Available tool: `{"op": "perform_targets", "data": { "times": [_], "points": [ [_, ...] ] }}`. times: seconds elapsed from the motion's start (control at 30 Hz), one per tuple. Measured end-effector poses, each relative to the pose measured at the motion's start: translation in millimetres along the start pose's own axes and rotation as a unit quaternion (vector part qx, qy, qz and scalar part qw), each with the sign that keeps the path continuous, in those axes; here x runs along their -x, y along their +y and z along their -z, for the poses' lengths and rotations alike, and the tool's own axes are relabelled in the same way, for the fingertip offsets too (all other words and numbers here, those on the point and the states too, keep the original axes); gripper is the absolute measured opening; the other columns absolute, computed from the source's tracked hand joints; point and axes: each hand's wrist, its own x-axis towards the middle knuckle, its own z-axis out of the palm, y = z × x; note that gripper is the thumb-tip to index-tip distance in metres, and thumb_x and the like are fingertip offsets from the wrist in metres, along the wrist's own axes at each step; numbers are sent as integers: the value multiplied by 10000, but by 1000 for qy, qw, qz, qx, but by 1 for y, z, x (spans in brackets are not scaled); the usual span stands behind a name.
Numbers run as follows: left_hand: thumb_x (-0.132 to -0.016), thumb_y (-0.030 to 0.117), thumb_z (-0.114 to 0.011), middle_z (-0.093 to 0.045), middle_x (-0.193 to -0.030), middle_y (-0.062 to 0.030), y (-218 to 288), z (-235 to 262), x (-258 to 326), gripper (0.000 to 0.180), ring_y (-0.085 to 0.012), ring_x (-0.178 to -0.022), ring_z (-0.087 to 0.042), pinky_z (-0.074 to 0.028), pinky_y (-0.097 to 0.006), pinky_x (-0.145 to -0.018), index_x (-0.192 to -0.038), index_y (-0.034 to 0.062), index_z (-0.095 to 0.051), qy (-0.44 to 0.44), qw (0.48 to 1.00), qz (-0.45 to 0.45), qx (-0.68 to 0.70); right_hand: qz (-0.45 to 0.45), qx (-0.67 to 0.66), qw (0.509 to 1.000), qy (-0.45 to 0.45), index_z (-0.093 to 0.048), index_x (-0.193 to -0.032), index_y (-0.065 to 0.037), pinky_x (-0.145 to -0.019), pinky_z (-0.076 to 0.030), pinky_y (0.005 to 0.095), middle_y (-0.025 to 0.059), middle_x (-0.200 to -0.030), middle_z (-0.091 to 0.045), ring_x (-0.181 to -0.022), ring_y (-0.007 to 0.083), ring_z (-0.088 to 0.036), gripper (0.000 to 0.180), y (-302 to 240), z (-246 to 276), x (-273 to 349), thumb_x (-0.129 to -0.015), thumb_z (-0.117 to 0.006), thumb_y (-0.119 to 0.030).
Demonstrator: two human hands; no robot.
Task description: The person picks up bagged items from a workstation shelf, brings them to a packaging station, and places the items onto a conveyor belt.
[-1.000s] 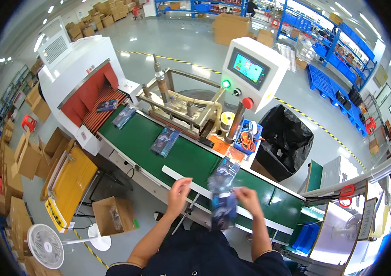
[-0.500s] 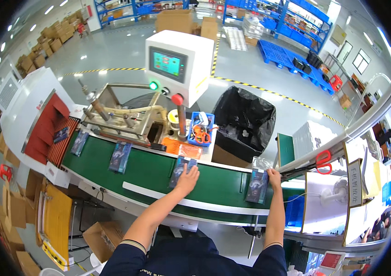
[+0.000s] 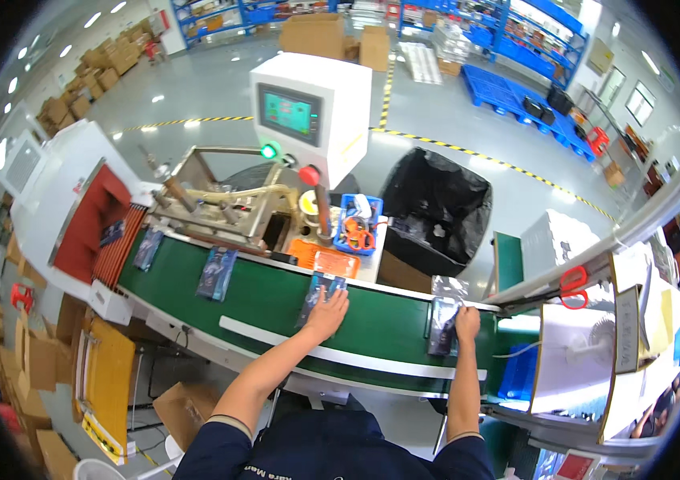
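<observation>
My left hand (image 3: 329, 314) lies with fingers stretched out on a flat dark-blue printed pack (image 3: 311, 298) at the middle of the green conveyor belt (image 3: 376, 320). To the right, my right hand (image 3: 468, 323) is closed on the right edge of another dark pack (image 3: 442, 328). Clear plastic film (image 3: 449, 288) sticks out beyond its far end. Farther left on the belt lie two more such packs (image 3: 217, 274) (image 3: 148, 248), apart from my hands. One more pack (image 3: 114, 232) rests on the orange-red rollers by a red-curtained opening.
A white machine with red flaps (image 3: 88, 216) stands at the belt's left end. Behind the belt are a control box with a screen (image 3: 312, 104), a blue basket with orange-handled scissors (image 3: 358, 224) and a black-lined bin (image 3: 436, 212). Red-handled scissors (image 3: 573, 288) hang at right.
My right hand has slid from the pack's far right corner nearer along its edge. The film at its far end looks straighter. My left hand stays on its pack; the whole view has shifted slightly.
</observation>
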Motion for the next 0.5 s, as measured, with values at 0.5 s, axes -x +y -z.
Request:
{"op": "perform_targets", "data": {
  "times": [0.5],
  "points": [
    [-832,159,-406,-272,-1392,-80,-39,-12,26,412,-269,-1267,-290,-205,-606,-970,-1237,84,-426,-4,995,91,29,106,-39,991,-76,-623,-880,14,-694,-440,462,246,-797,-581,-761,393,-554,228,-39,-18,39,-752,-477,-105]
  ]
}}
